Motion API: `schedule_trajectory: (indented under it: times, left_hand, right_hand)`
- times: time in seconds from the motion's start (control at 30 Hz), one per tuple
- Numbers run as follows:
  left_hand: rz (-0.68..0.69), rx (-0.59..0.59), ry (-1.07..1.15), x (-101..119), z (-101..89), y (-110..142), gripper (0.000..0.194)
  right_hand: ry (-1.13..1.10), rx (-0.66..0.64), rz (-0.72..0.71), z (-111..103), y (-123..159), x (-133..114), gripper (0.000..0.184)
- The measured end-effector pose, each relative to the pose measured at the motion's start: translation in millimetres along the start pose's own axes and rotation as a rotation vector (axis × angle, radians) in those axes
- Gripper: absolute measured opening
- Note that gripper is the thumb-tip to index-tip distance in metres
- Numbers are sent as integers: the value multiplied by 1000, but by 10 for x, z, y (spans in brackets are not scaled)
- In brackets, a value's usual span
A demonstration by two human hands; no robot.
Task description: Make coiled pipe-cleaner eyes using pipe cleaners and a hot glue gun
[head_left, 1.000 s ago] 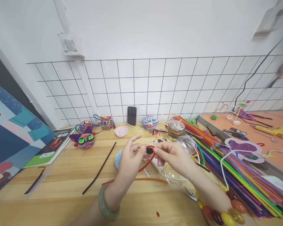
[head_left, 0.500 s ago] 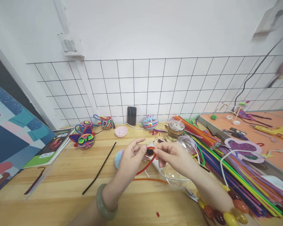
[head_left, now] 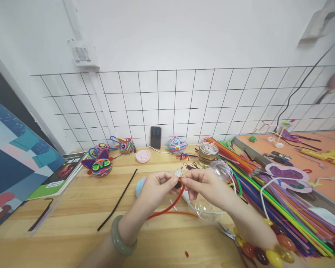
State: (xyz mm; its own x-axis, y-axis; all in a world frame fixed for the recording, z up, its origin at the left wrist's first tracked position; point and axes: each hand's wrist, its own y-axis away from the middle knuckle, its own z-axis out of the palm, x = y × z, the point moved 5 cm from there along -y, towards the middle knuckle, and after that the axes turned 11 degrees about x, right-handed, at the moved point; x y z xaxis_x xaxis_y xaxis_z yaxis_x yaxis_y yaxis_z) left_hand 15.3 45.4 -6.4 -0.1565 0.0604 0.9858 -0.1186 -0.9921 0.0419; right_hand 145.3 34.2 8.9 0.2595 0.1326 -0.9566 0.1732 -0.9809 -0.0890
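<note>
My left hand (head_left: pixel 156 188) and my right hand (head_left: pixel 205 182) meet over the middle of the table, thumbs and fingertips pinched close together. Between them is a small pipe-cleaner coil with a black centre (head_left: pixel 179 184), mostly covered by my fingers. A red pipe cleaner (head_left: pixel 171 206) leads out of the coil and curves down to the left under my left wrist. Both hands pinch the coil and the red strand around it. Behind my left hand a pale blue ball (head_left: pixel 140 187) is partly hidden. An orange pipe cleaner (head_left: pixel 184 213) lies below my hands.
A black pipe cleaner (head_left: pixel 117 201) lies at left. Clear plastic half-shells (head_left: pixel 208 213) and scissors (head_left: pixel 226 231) are by my right forearm. Bundled pipe cleaners (head_left: pixel 284 208) spread along the right. Striped ornaments (head_left: pixel 102 167), a pink bowl (head_left: pixel 143 156), a phone (head_left: pixel 156 137) and a lidded cup (head_left: pixel 208 154) stand behind.
My left fingers, earlier partly spread, have curled in and closed near the coil. Its black centre is now more covered. The red strand's loose length has swung into a wider curve.
</note>
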Motion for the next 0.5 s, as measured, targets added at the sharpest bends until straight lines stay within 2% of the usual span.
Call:
schedule_trajectory:
  times: [0.27,0.5]
  left_hand:
    - [-19,82,227,-114,21,23,19]
    - [-28,122,297,-124,28,23,21]
  right_hand:
    - [-91,29,4,7,-11,-48,32]
    - [-149,22,25,18,-17,-27,29]
